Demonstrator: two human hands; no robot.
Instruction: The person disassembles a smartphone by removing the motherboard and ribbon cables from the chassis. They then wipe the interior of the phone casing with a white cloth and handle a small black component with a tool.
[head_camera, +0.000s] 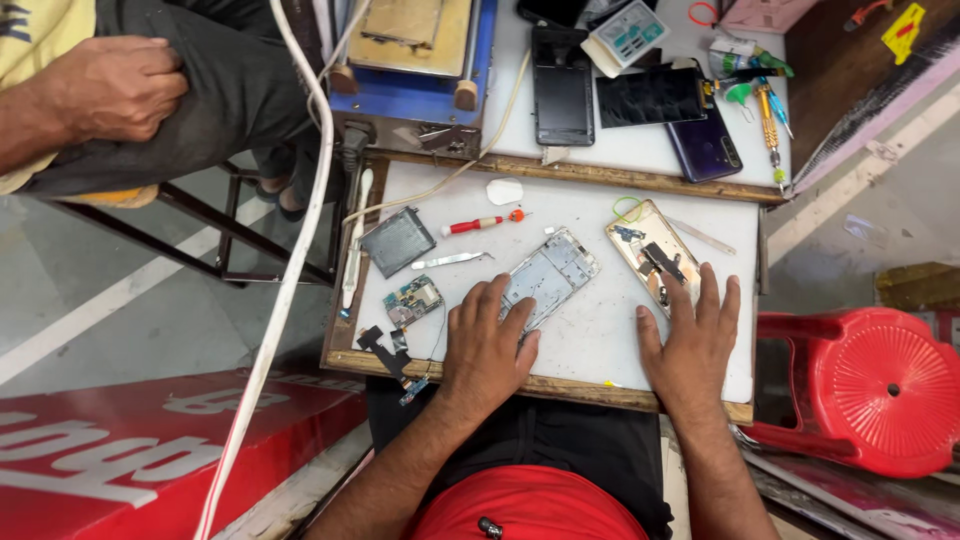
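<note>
Two hands flat, L hand (487, 345) on phone frame (548, 275), R hand (692, 340) by gold back cover (655, 255)

A black detached phone screen panel (650, 96) lies flat at the far side of the bench, just right of a dark phone body (562, 86) lying flat, its surface unlit. Just beyond them a small white device with a pale green display (627, 33) sits tilted, and a yellow label (903, 28) rests on the dark shelf at far right. A red sign board with white lettering (150, 450) lies low at the near left, crossed by a white cable (285, 290).
</note>
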